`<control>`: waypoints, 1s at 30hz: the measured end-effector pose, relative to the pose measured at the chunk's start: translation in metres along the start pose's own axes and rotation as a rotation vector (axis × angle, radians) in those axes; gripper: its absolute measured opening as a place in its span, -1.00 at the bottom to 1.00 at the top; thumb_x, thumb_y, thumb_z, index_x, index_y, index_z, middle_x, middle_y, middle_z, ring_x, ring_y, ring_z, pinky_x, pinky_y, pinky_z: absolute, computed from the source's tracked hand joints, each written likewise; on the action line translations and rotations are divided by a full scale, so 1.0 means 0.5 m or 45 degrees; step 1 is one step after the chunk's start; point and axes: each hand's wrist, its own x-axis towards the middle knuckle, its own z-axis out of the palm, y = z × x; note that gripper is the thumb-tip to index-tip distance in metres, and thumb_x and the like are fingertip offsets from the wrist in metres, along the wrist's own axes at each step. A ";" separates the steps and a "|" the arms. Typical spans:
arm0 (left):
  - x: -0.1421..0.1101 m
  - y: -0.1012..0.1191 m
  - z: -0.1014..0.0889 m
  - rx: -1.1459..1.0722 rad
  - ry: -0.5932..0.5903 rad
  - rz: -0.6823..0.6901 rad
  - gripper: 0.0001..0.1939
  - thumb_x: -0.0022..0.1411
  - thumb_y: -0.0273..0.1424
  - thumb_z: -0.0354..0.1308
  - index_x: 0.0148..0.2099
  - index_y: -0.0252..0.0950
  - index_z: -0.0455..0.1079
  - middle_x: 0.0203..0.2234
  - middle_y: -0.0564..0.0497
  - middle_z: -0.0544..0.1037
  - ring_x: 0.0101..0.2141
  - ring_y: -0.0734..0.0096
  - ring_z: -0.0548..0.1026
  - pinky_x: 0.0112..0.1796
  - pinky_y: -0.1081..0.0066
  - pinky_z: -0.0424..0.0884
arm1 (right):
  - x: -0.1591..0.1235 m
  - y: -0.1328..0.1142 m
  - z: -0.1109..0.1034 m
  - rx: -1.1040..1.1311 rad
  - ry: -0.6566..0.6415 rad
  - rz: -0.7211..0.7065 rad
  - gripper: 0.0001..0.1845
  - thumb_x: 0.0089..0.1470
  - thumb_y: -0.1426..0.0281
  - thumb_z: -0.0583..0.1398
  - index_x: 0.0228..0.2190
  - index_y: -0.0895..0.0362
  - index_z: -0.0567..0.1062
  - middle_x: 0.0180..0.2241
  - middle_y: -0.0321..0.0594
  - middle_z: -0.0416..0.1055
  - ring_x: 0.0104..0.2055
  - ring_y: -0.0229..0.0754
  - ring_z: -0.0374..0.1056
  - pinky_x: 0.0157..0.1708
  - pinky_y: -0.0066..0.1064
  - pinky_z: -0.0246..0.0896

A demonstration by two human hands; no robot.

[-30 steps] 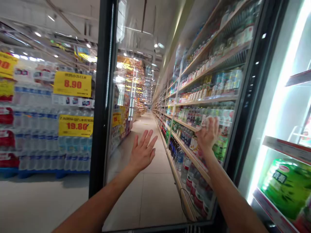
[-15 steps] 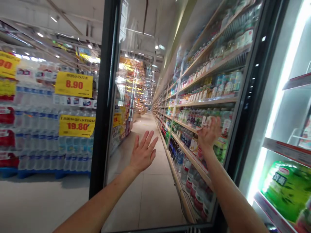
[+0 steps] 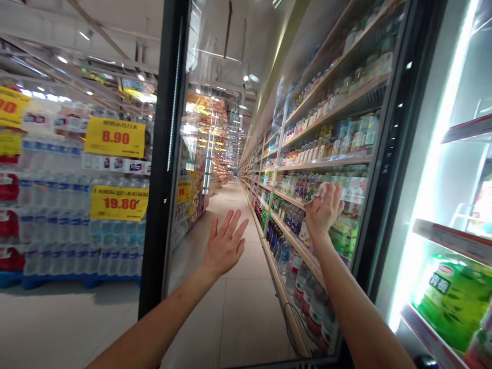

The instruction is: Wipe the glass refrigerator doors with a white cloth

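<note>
In front of me stands an open glass door (image 3: 196, 307) with a black frame (image 3: 159, 179). My left hand (image 3: 225, 248) lies flat on the pane, left of its middle, with the fingers spread. My right hand (image 3: 323, 218) presses a crumpled whitish cloth (image 3: 319, 192) against the glass on the right side. The fingers partly hide the cloth, and I cannot make out whether it is fabric or paper.
Shelves of bottles (image 3: 292, 236) show through the pane, along a tiled aisle. A lit cooler with a green package (image 3: 453, 302) stands at right. Packed water bottles (image 3: 57, 220) with yellow price signs (image 3: 115, 137) are stacked at left.
My right hand has moved slightly left on the glass with the cloth. My left hand stays flat in nearly the same place. The view has shifted a little.
</note>
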 end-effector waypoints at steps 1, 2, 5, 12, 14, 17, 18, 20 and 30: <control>0.000 0.000 0.000 -0.002 -0.001 0.002 -0.45 0.15 -0.36 0.03 0.20 -0.17 0.07 0.17 -0.10 0.13 0.20 0.23 -0.01 0.16 0.08 -0.20 | -0.003 -0.013 0.002 0.014 -0.004 -0.019 -0.43 0.08 0.31 -0.10 0.14 0.14 0.09 0.18 0.03 0.04 0.24 0.00 -0.09 0.12 0.07 -0.18; 0.000 0.000 -0.001 -0.003 -0.001 0.004 -0.45 0.15 -0.36 0.02 0.20 -0.17 0.07 0.17 -0.10 0.13 0.20 0.23 -0.01 0.16 0.07 -0.19 | -0.010 -0.030 0.004 0.038 -0.038 -0.108 -0.44 0.08 0.32 -0.10 0.14 0.13 0.10 0.18 0.00 0.04 0.24 -0.01 -0.11 0.13 0.05 -0.18; 0.001 -0.001 -0.002 -0.004 -0.007 0.006 -0.46 0.15 -0.36 0.03 0.19 -0.18 0.09 0.17 -0.10 0.12 0.20 0.22 -0.02 0.16 0.07 -0.18 | -0.037 -0.076 0.003 0.127 -0.209 -0.561 -0.47 0.07 0.36 -0.07 0.11 0.07 0.15 0.16 -0.10 0.11 0.26 -0.09 -0.13 0.17 -0.05 -0.22; 0.001 -0.002 -0.006 0.005 -0.010 0.017 -0.49 0.15 -0.37 0.03 0.16 -0.20 0.13 0.16 -0.11 0.15 0.20 0.21 -0.01 0.16 0.08 -0.18 | 0.021 -0.006 0.005 0.015 -0.021 -0.048 -0.44 0.08 0.31 -0.09 0.13 0.13 0.11 0.17 0.03 0.05 0.23 0.02 -0.06 0.11 0.09 -0.19; 0.002 -0.001 -0.007 0.006 -0.017 0.011 -0.49 0.15 -0.36 0.04 0.16 -0.20 0.13 0.16 -0.11 0.15 0.20 0.21 -0.01 0.16 0.08 -0.18 | 0.022 -0.015 0.007 0.022 -0.013 -0.016 -0.43 0.08 0.30 -0.08 0.14 0.13 0.10 0.18 0.03 0.03 0.23 0.03 -0.08 0.11 0.11 -0.18; 0.001 -0.001 -0.006 0.008 -0.008 0.010 -0.49 0.14 -0.36 0.04 0.16 -0.20 0.13 0.16 -0.12 0.15 0.20 0.21 0.00 0.16 0.08 -0.18 | -0.012 -0.062 0.006 0.095 -0.143 -0.407 -0.47 0.07 0.35 -0.07 0.11 0.08 0.15 0.16 -0.06 0.09 0.25 -0.05 -0.11 0.16 0.01 -0.22; 0.000 -0.002 -0.006 0.009 -0.005 0.016 -0.48 0.14 -0.36 0.05 0.16 -0.20 0.13 0.16 -0.12 0.15 0.20 0.21 0.00 0.16 0.08 -0.18 | -0.024 -0.074 0.005 0.118 -0.193 -0.547 -0.47 0.06 0.36 -0.05 0.10 0.06 0.17 0.15 -0.09 0.11 0.25 -0.08 -0.12 0.17 -0.03 -0.23; -0.001 -0.005 -0.005 0.016 0.003 0.036 -0.49 0.14 -0.35 0.05 0.16 -0.21 0.14 0.16 -0.13 0.16 0.19 0.19 0.02 0.15 0.06 -0.18 | -0.032 -0.078 0.003 0.128 -0.240 -0.672 -0.48 0.06 0.37 -0.04 0.09 0.03 0.19 0.14 -0.13 0.14 0.24 -0.10 -0.10 0.18 -0.06 -0.26; 0.110 -0.049 -0.028 0.117 0.177 0.014 -0.50 0.18 -0.33 0.01 0.17 -0.22 0.10 0.17 -0.14 0.14 0.20 0.20 0.00 0.15 0.03 -0.19 | -0.011 -0.065 0.004 0.066 -0.134 -0.421 -0.47 0.07 0.35 -0.07 0.11 0.09 0.16 0.16 -0.06 0.09 0.25 -0.05 -0.12 0.16 -0.01 -0.22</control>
